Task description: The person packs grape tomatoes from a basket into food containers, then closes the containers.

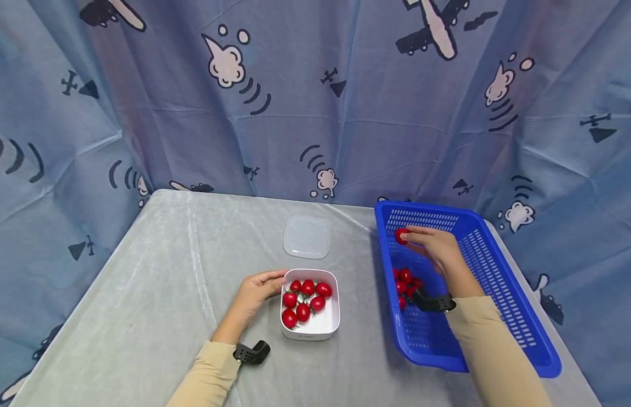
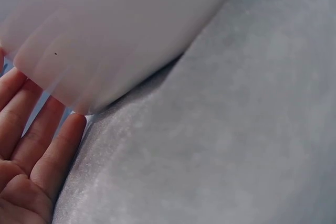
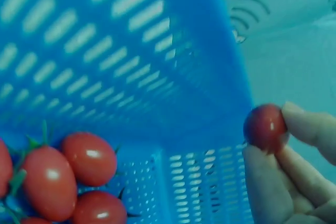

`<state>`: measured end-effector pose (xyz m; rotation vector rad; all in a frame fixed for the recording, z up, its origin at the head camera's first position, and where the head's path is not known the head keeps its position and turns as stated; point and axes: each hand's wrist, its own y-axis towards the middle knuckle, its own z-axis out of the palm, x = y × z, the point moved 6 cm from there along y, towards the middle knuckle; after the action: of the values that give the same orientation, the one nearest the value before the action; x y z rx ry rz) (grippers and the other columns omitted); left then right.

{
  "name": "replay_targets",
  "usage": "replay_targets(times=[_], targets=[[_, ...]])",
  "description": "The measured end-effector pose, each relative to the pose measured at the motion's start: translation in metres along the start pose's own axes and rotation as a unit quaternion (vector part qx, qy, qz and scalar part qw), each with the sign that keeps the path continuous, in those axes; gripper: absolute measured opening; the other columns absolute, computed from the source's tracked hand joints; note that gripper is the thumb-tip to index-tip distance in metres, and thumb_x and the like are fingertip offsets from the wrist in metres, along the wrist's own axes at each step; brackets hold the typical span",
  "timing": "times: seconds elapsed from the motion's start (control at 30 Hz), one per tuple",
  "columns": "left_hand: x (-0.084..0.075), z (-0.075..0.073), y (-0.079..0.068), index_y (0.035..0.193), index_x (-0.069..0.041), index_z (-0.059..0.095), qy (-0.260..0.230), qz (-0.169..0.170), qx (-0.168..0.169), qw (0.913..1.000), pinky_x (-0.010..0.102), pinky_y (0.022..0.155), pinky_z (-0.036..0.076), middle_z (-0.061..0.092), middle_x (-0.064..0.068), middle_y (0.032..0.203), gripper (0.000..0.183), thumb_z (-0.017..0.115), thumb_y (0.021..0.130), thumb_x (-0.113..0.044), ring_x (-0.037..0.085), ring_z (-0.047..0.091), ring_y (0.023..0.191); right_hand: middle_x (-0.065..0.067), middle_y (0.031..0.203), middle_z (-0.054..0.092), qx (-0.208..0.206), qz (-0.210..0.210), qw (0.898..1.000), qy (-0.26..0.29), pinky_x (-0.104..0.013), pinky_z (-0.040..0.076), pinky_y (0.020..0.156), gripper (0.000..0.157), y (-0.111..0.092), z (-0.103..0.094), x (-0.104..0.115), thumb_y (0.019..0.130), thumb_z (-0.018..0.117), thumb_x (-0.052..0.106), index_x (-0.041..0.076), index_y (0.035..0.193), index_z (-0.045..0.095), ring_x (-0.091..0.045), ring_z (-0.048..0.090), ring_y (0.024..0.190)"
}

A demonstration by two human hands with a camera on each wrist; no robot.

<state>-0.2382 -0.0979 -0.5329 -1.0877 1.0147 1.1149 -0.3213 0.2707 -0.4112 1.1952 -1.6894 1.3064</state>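
Note:
Between thumb and fingertips my right hand (image 1: 437, 249) pinches one cherry tomato (image 3: 266, 128), held over the left part of the blue basket (image 1: 404, 339). More cherry tomatoes (image 3: 50, 182), some with green stems, lie in that basket below the hand, partly hidden by the wrist in the head view. With straight fingers my left hand (image 1: 256, 291) touches the left side of a small white box (image 1: 323, 329). Several cherry tomatoes (image 1: 303, 312) sit inside the box. In the left wrist view the fingertips of my left hand (image 2: 37, 150) rest against the box's smooth wall (image 2: 121, 40).
A translucent square lid (image 1: 306, 237) lies on the grey cloth-covered table (image 1: 158, 294) behind the white box. The blue basket's slotted wall (image 1: 493, 277) stands along the table's right edge. A blue patterned curtain (image 1: 285, 130) hangs behind the table.

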Motion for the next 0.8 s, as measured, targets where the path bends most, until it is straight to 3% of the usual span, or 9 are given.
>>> replay_targets(times=[0.17, 0.33, 0.43, 0.6, 0.8], targets=[[0.002, 0.001, -0.001, 0.126, 0.012, 0.062, 0.005, -0.002, -0.002, 1.0000, 0.020, 0.085, 0.057, 0.072, 0.013, 0.117, 0.038, 0.066, 0.092, -0.006, 0.003, 0.068, 0.090, 0.023, 0.087, 0.067, -0.003, -0.020, 0.998, 0.059, -0.016, 0.059, 0.075, 0.069, -0.021, 0.001, 0.008, 0.088, 0.077, 0.018, -0.005, 0.144, 0.046, 0.004, 0.068, 0.081], [0.003, 0.001, -0.001, 0.125, 0.011, 0.062, 0.008, -0.006, -0.007, 0.9999, 0.020, 0.085, 0.057, 0.072, 0.013, 0.118, 0.037, 0.067, 0.092, -0.006, 0.002, 0.068, 0.091, 0.020, 0.089, 0.072, 0.008, -0.060, 0.992, 0.110, -0.017, 0.059, 0.077, 0.036, -0.042, 0.004, 0.020, 0.085, 0.079, 0.015, 0.012, 0.121, 0.072, 0.002, 0.070, 0.083], [0.002, -0.001, -0.001, 0.125, 0.011, 0.063, 0.009, -0.004, -0.012, 0.9999, 0.020, 0.085, 0.057, 0.072, 0.012, 0.118, 0.037, 0.067, 0.093, -0.007, 0.001, 0.068, 0.091, 0.019, 0.092, 0.073, 0.021, -0.077, 0.989, 0.122, -0.017, 0.058, 0.080, 0.025, -0.054, 0.009, 0.027, 0.086, 0.079, 0.014, 0.018, 0.110, 0.077, 0.001, 0.071, 0.086], [0.001, -0.002, -0.001, 0.125, 0.011, 0.062, 0.003, -0.001, -0.012, 0.9999, 0.021, 0.086, 0.058, 0.073, 0.013, 0.117, 0.038, 0.067, 0.093, -0.008, 0.002, 0.068, 0.090, 0.020, 0.094, 0.073, 0.035, -0.079, 0.990, 0.113, -0.016, 0.058, 0.081, 0.042, -0.067, 0.019, 0.032, 0.087, 0.077, 0.015, 0.009, 0.128, 0.068, 0.000, 0.071, 0.087], [0.000, -0.001, 0.000, 0.124, 0.009, 0.064, 0.004, -0.003, -0.013, 0.9999, 0.022, 0.086, 0.058, 0.073, 0.011, 0.115, 0.037, 0.068, 0.092, -0.009, 0.004, 0.069, 0.091, 0.020, 0.094, 0.073, 0.041, -0.080, 0.991, 0.095, -0.016, 0.057, 0.083, 0.056, -0.082, 0.033, 0.035, 0.087, 0.077, 0.017, 0.001, 0.137, 0.058, 0.000, 0.072, 0.089]])
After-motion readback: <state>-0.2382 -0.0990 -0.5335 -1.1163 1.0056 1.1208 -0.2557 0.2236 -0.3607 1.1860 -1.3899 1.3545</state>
